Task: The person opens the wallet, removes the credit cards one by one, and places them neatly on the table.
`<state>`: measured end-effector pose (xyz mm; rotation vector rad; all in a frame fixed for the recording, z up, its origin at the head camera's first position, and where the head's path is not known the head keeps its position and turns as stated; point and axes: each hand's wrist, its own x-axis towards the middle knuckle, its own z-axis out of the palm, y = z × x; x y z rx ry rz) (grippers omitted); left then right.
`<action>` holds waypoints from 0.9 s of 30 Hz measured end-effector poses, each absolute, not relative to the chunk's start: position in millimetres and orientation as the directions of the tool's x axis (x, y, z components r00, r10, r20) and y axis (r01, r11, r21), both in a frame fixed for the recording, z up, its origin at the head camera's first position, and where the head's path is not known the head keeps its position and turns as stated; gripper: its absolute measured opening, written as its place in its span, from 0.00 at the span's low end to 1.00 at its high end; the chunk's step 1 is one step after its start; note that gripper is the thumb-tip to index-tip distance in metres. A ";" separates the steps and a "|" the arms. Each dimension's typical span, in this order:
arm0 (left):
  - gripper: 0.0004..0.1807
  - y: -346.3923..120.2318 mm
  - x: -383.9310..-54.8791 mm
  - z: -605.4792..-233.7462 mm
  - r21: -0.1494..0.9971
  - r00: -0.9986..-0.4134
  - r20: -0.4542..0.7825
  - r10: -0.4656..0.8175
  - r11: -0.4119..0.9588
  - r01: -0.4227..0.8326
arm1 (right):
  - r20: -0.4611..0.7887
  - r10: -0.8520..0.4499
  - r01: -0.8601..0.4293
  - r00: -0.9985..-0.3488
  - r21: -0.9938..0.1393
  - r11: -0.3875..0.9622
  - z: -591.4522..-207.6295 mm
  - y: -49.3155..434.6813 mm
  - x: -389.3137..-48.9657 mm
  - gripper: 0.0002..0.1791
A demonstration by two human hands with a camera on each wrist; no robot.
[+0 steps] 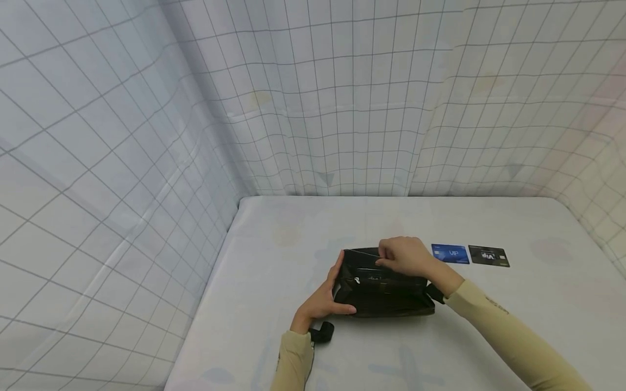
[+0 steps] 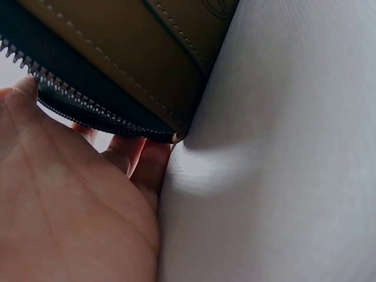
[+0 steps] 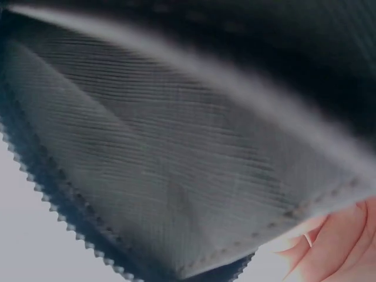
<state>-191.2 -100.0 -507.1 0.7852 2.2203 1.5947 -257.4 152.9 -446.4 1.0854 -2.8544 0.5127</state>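
Yellowish sleeves [image 1: 513, 342] reach in from the near side in the head view. Between the hands, a black wallet [image 1: 391, 305] sits open on the white table [image 1: 254, 282]. The left hand [image 1: 323, 300] grips its left end, thumb on the near edge and fingers at the far left corner, spread well apart from the thumb. Over the wallet's far part, the right hand [image 1: 407, 255] has thumb and forefinger drawn together, pinching a thin edge of the inner section; its other fingers are bent inward. A small zip pull [image 1: 357, 280] hangs at the left of the middle section. To the right of the right hand lie a blue card [image 1: 450, 253] and, just beside it, a black card [image 1: 489, 256], both marked VIP. Gridded cloth [image 1: 342, 108] rises beyond the table's far edge.

From the left wrist, the palm fills the near left; several fingers pass behind the wallet's parted zip [image 2: 88, 108], their tips partly hidden. The wallet's stitched outer side looks brown here.

From the right wrist, the wallet's ribbed lining [image 3: 164, 153] stands wide open. Fingers show at the right, blurred and partly covered; their contact there cannot be told.
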 end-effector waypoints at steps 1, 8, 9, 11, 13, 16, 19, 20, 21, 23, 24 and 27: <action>0.66 -100.1 -191.5 -507.3 0.937 -0.807 0.077 0.585 0.234 0.259 | 0.159 -0.635 -0.651 -0.756 -0.292 0.701 -446.5 153.1 -257.5 0.12; 0.66 -100.4 -192.4 -508.6 0.941 -0.807 0.070 0.586 0.230 0.248 | 0.152 -0.608 -0.621 -0.779 -0.316 0.717 -448.6 154.9 -258.0 0.11; 0.66 -100.3 -192.2 -508.8 0.941 -0.808 0.072 0.585 0.228 0.249 | 0.151 -0.603 -0.616 -0.783 -0.322 0.719 -448.8 155.1 -257.9 0.11; 0.66 -100.1 -192.1 -509.0 0.942 -0.807 0.073 0.586 0.226 0.249 | 0.149 -0.591 -0.603 -0.793 -0.332 0.725 -449.3 155.2 -257.7 0.10; 0.66 -99.9 -191.9 -508.8 0.942 -0.806 0.074 0.588 0.223 0.250 | 0.153 -0.579 -0.593 -0.801 -0.337 0.731 -449.9 155.5 -257.4 0.10; 0.65 -99.7 -191.8 -508.6 0.943 -0.804 0.076 0.590 0.220 0.251 | 0.158 -0.564 -0.581 -0.810 -0.341 0.739 -450.4 155.7 -257.0 0.10; 0.65 -99.8 -192.0 -508.6 0.941 -0.802 0.079 0.592 0.220 0.255 | 0.163 -0.554 -0.573 -0.817 -0.343 0.744 -450.8 155.9 -256.5 0.11; 0.65 -99.8 -191.9 -508.5 0.941 -0.802 0.078 0.593 0.222 0.256 | 0.164 -0.550 -0.571 -0.819 -0.344 0.746 -451.0 156.0 -256.4 0.11; 0.65 -99.8 -191.9 -508.4 0.941 -0.801 0.079 0.593 0.221 0.256 | 0.166 -0.548 -0.569 -0.820 -0.344 0.747 -451.0 156.1 -256.2 0.11; 0.65 -99.8 -191.8 -508.1 0.941 -0.800 0.079 0.595 0.221 0.257 | 0.169 -0.543 -0.566 -0.822 -0.344 0.749 -451.1 155.9 -256.0 0.11; 0.65 -99.8 -191.5 -507.7 0.942 -0.801 0.080 0.594 0.218 0.256 | 0.171 -0.541 -0.564 -0.824 -0.346 0.750 -451.0 155.7 -256.0 0.11; 0.65 -99.6 -191.3 -507.4 0.943 -0.802 0.083 0.592 0.213 0.255 | 0.176 -0.537 -0.562 -0.825 -0.353 0.748 -450.7 155.4 -255.6 0.11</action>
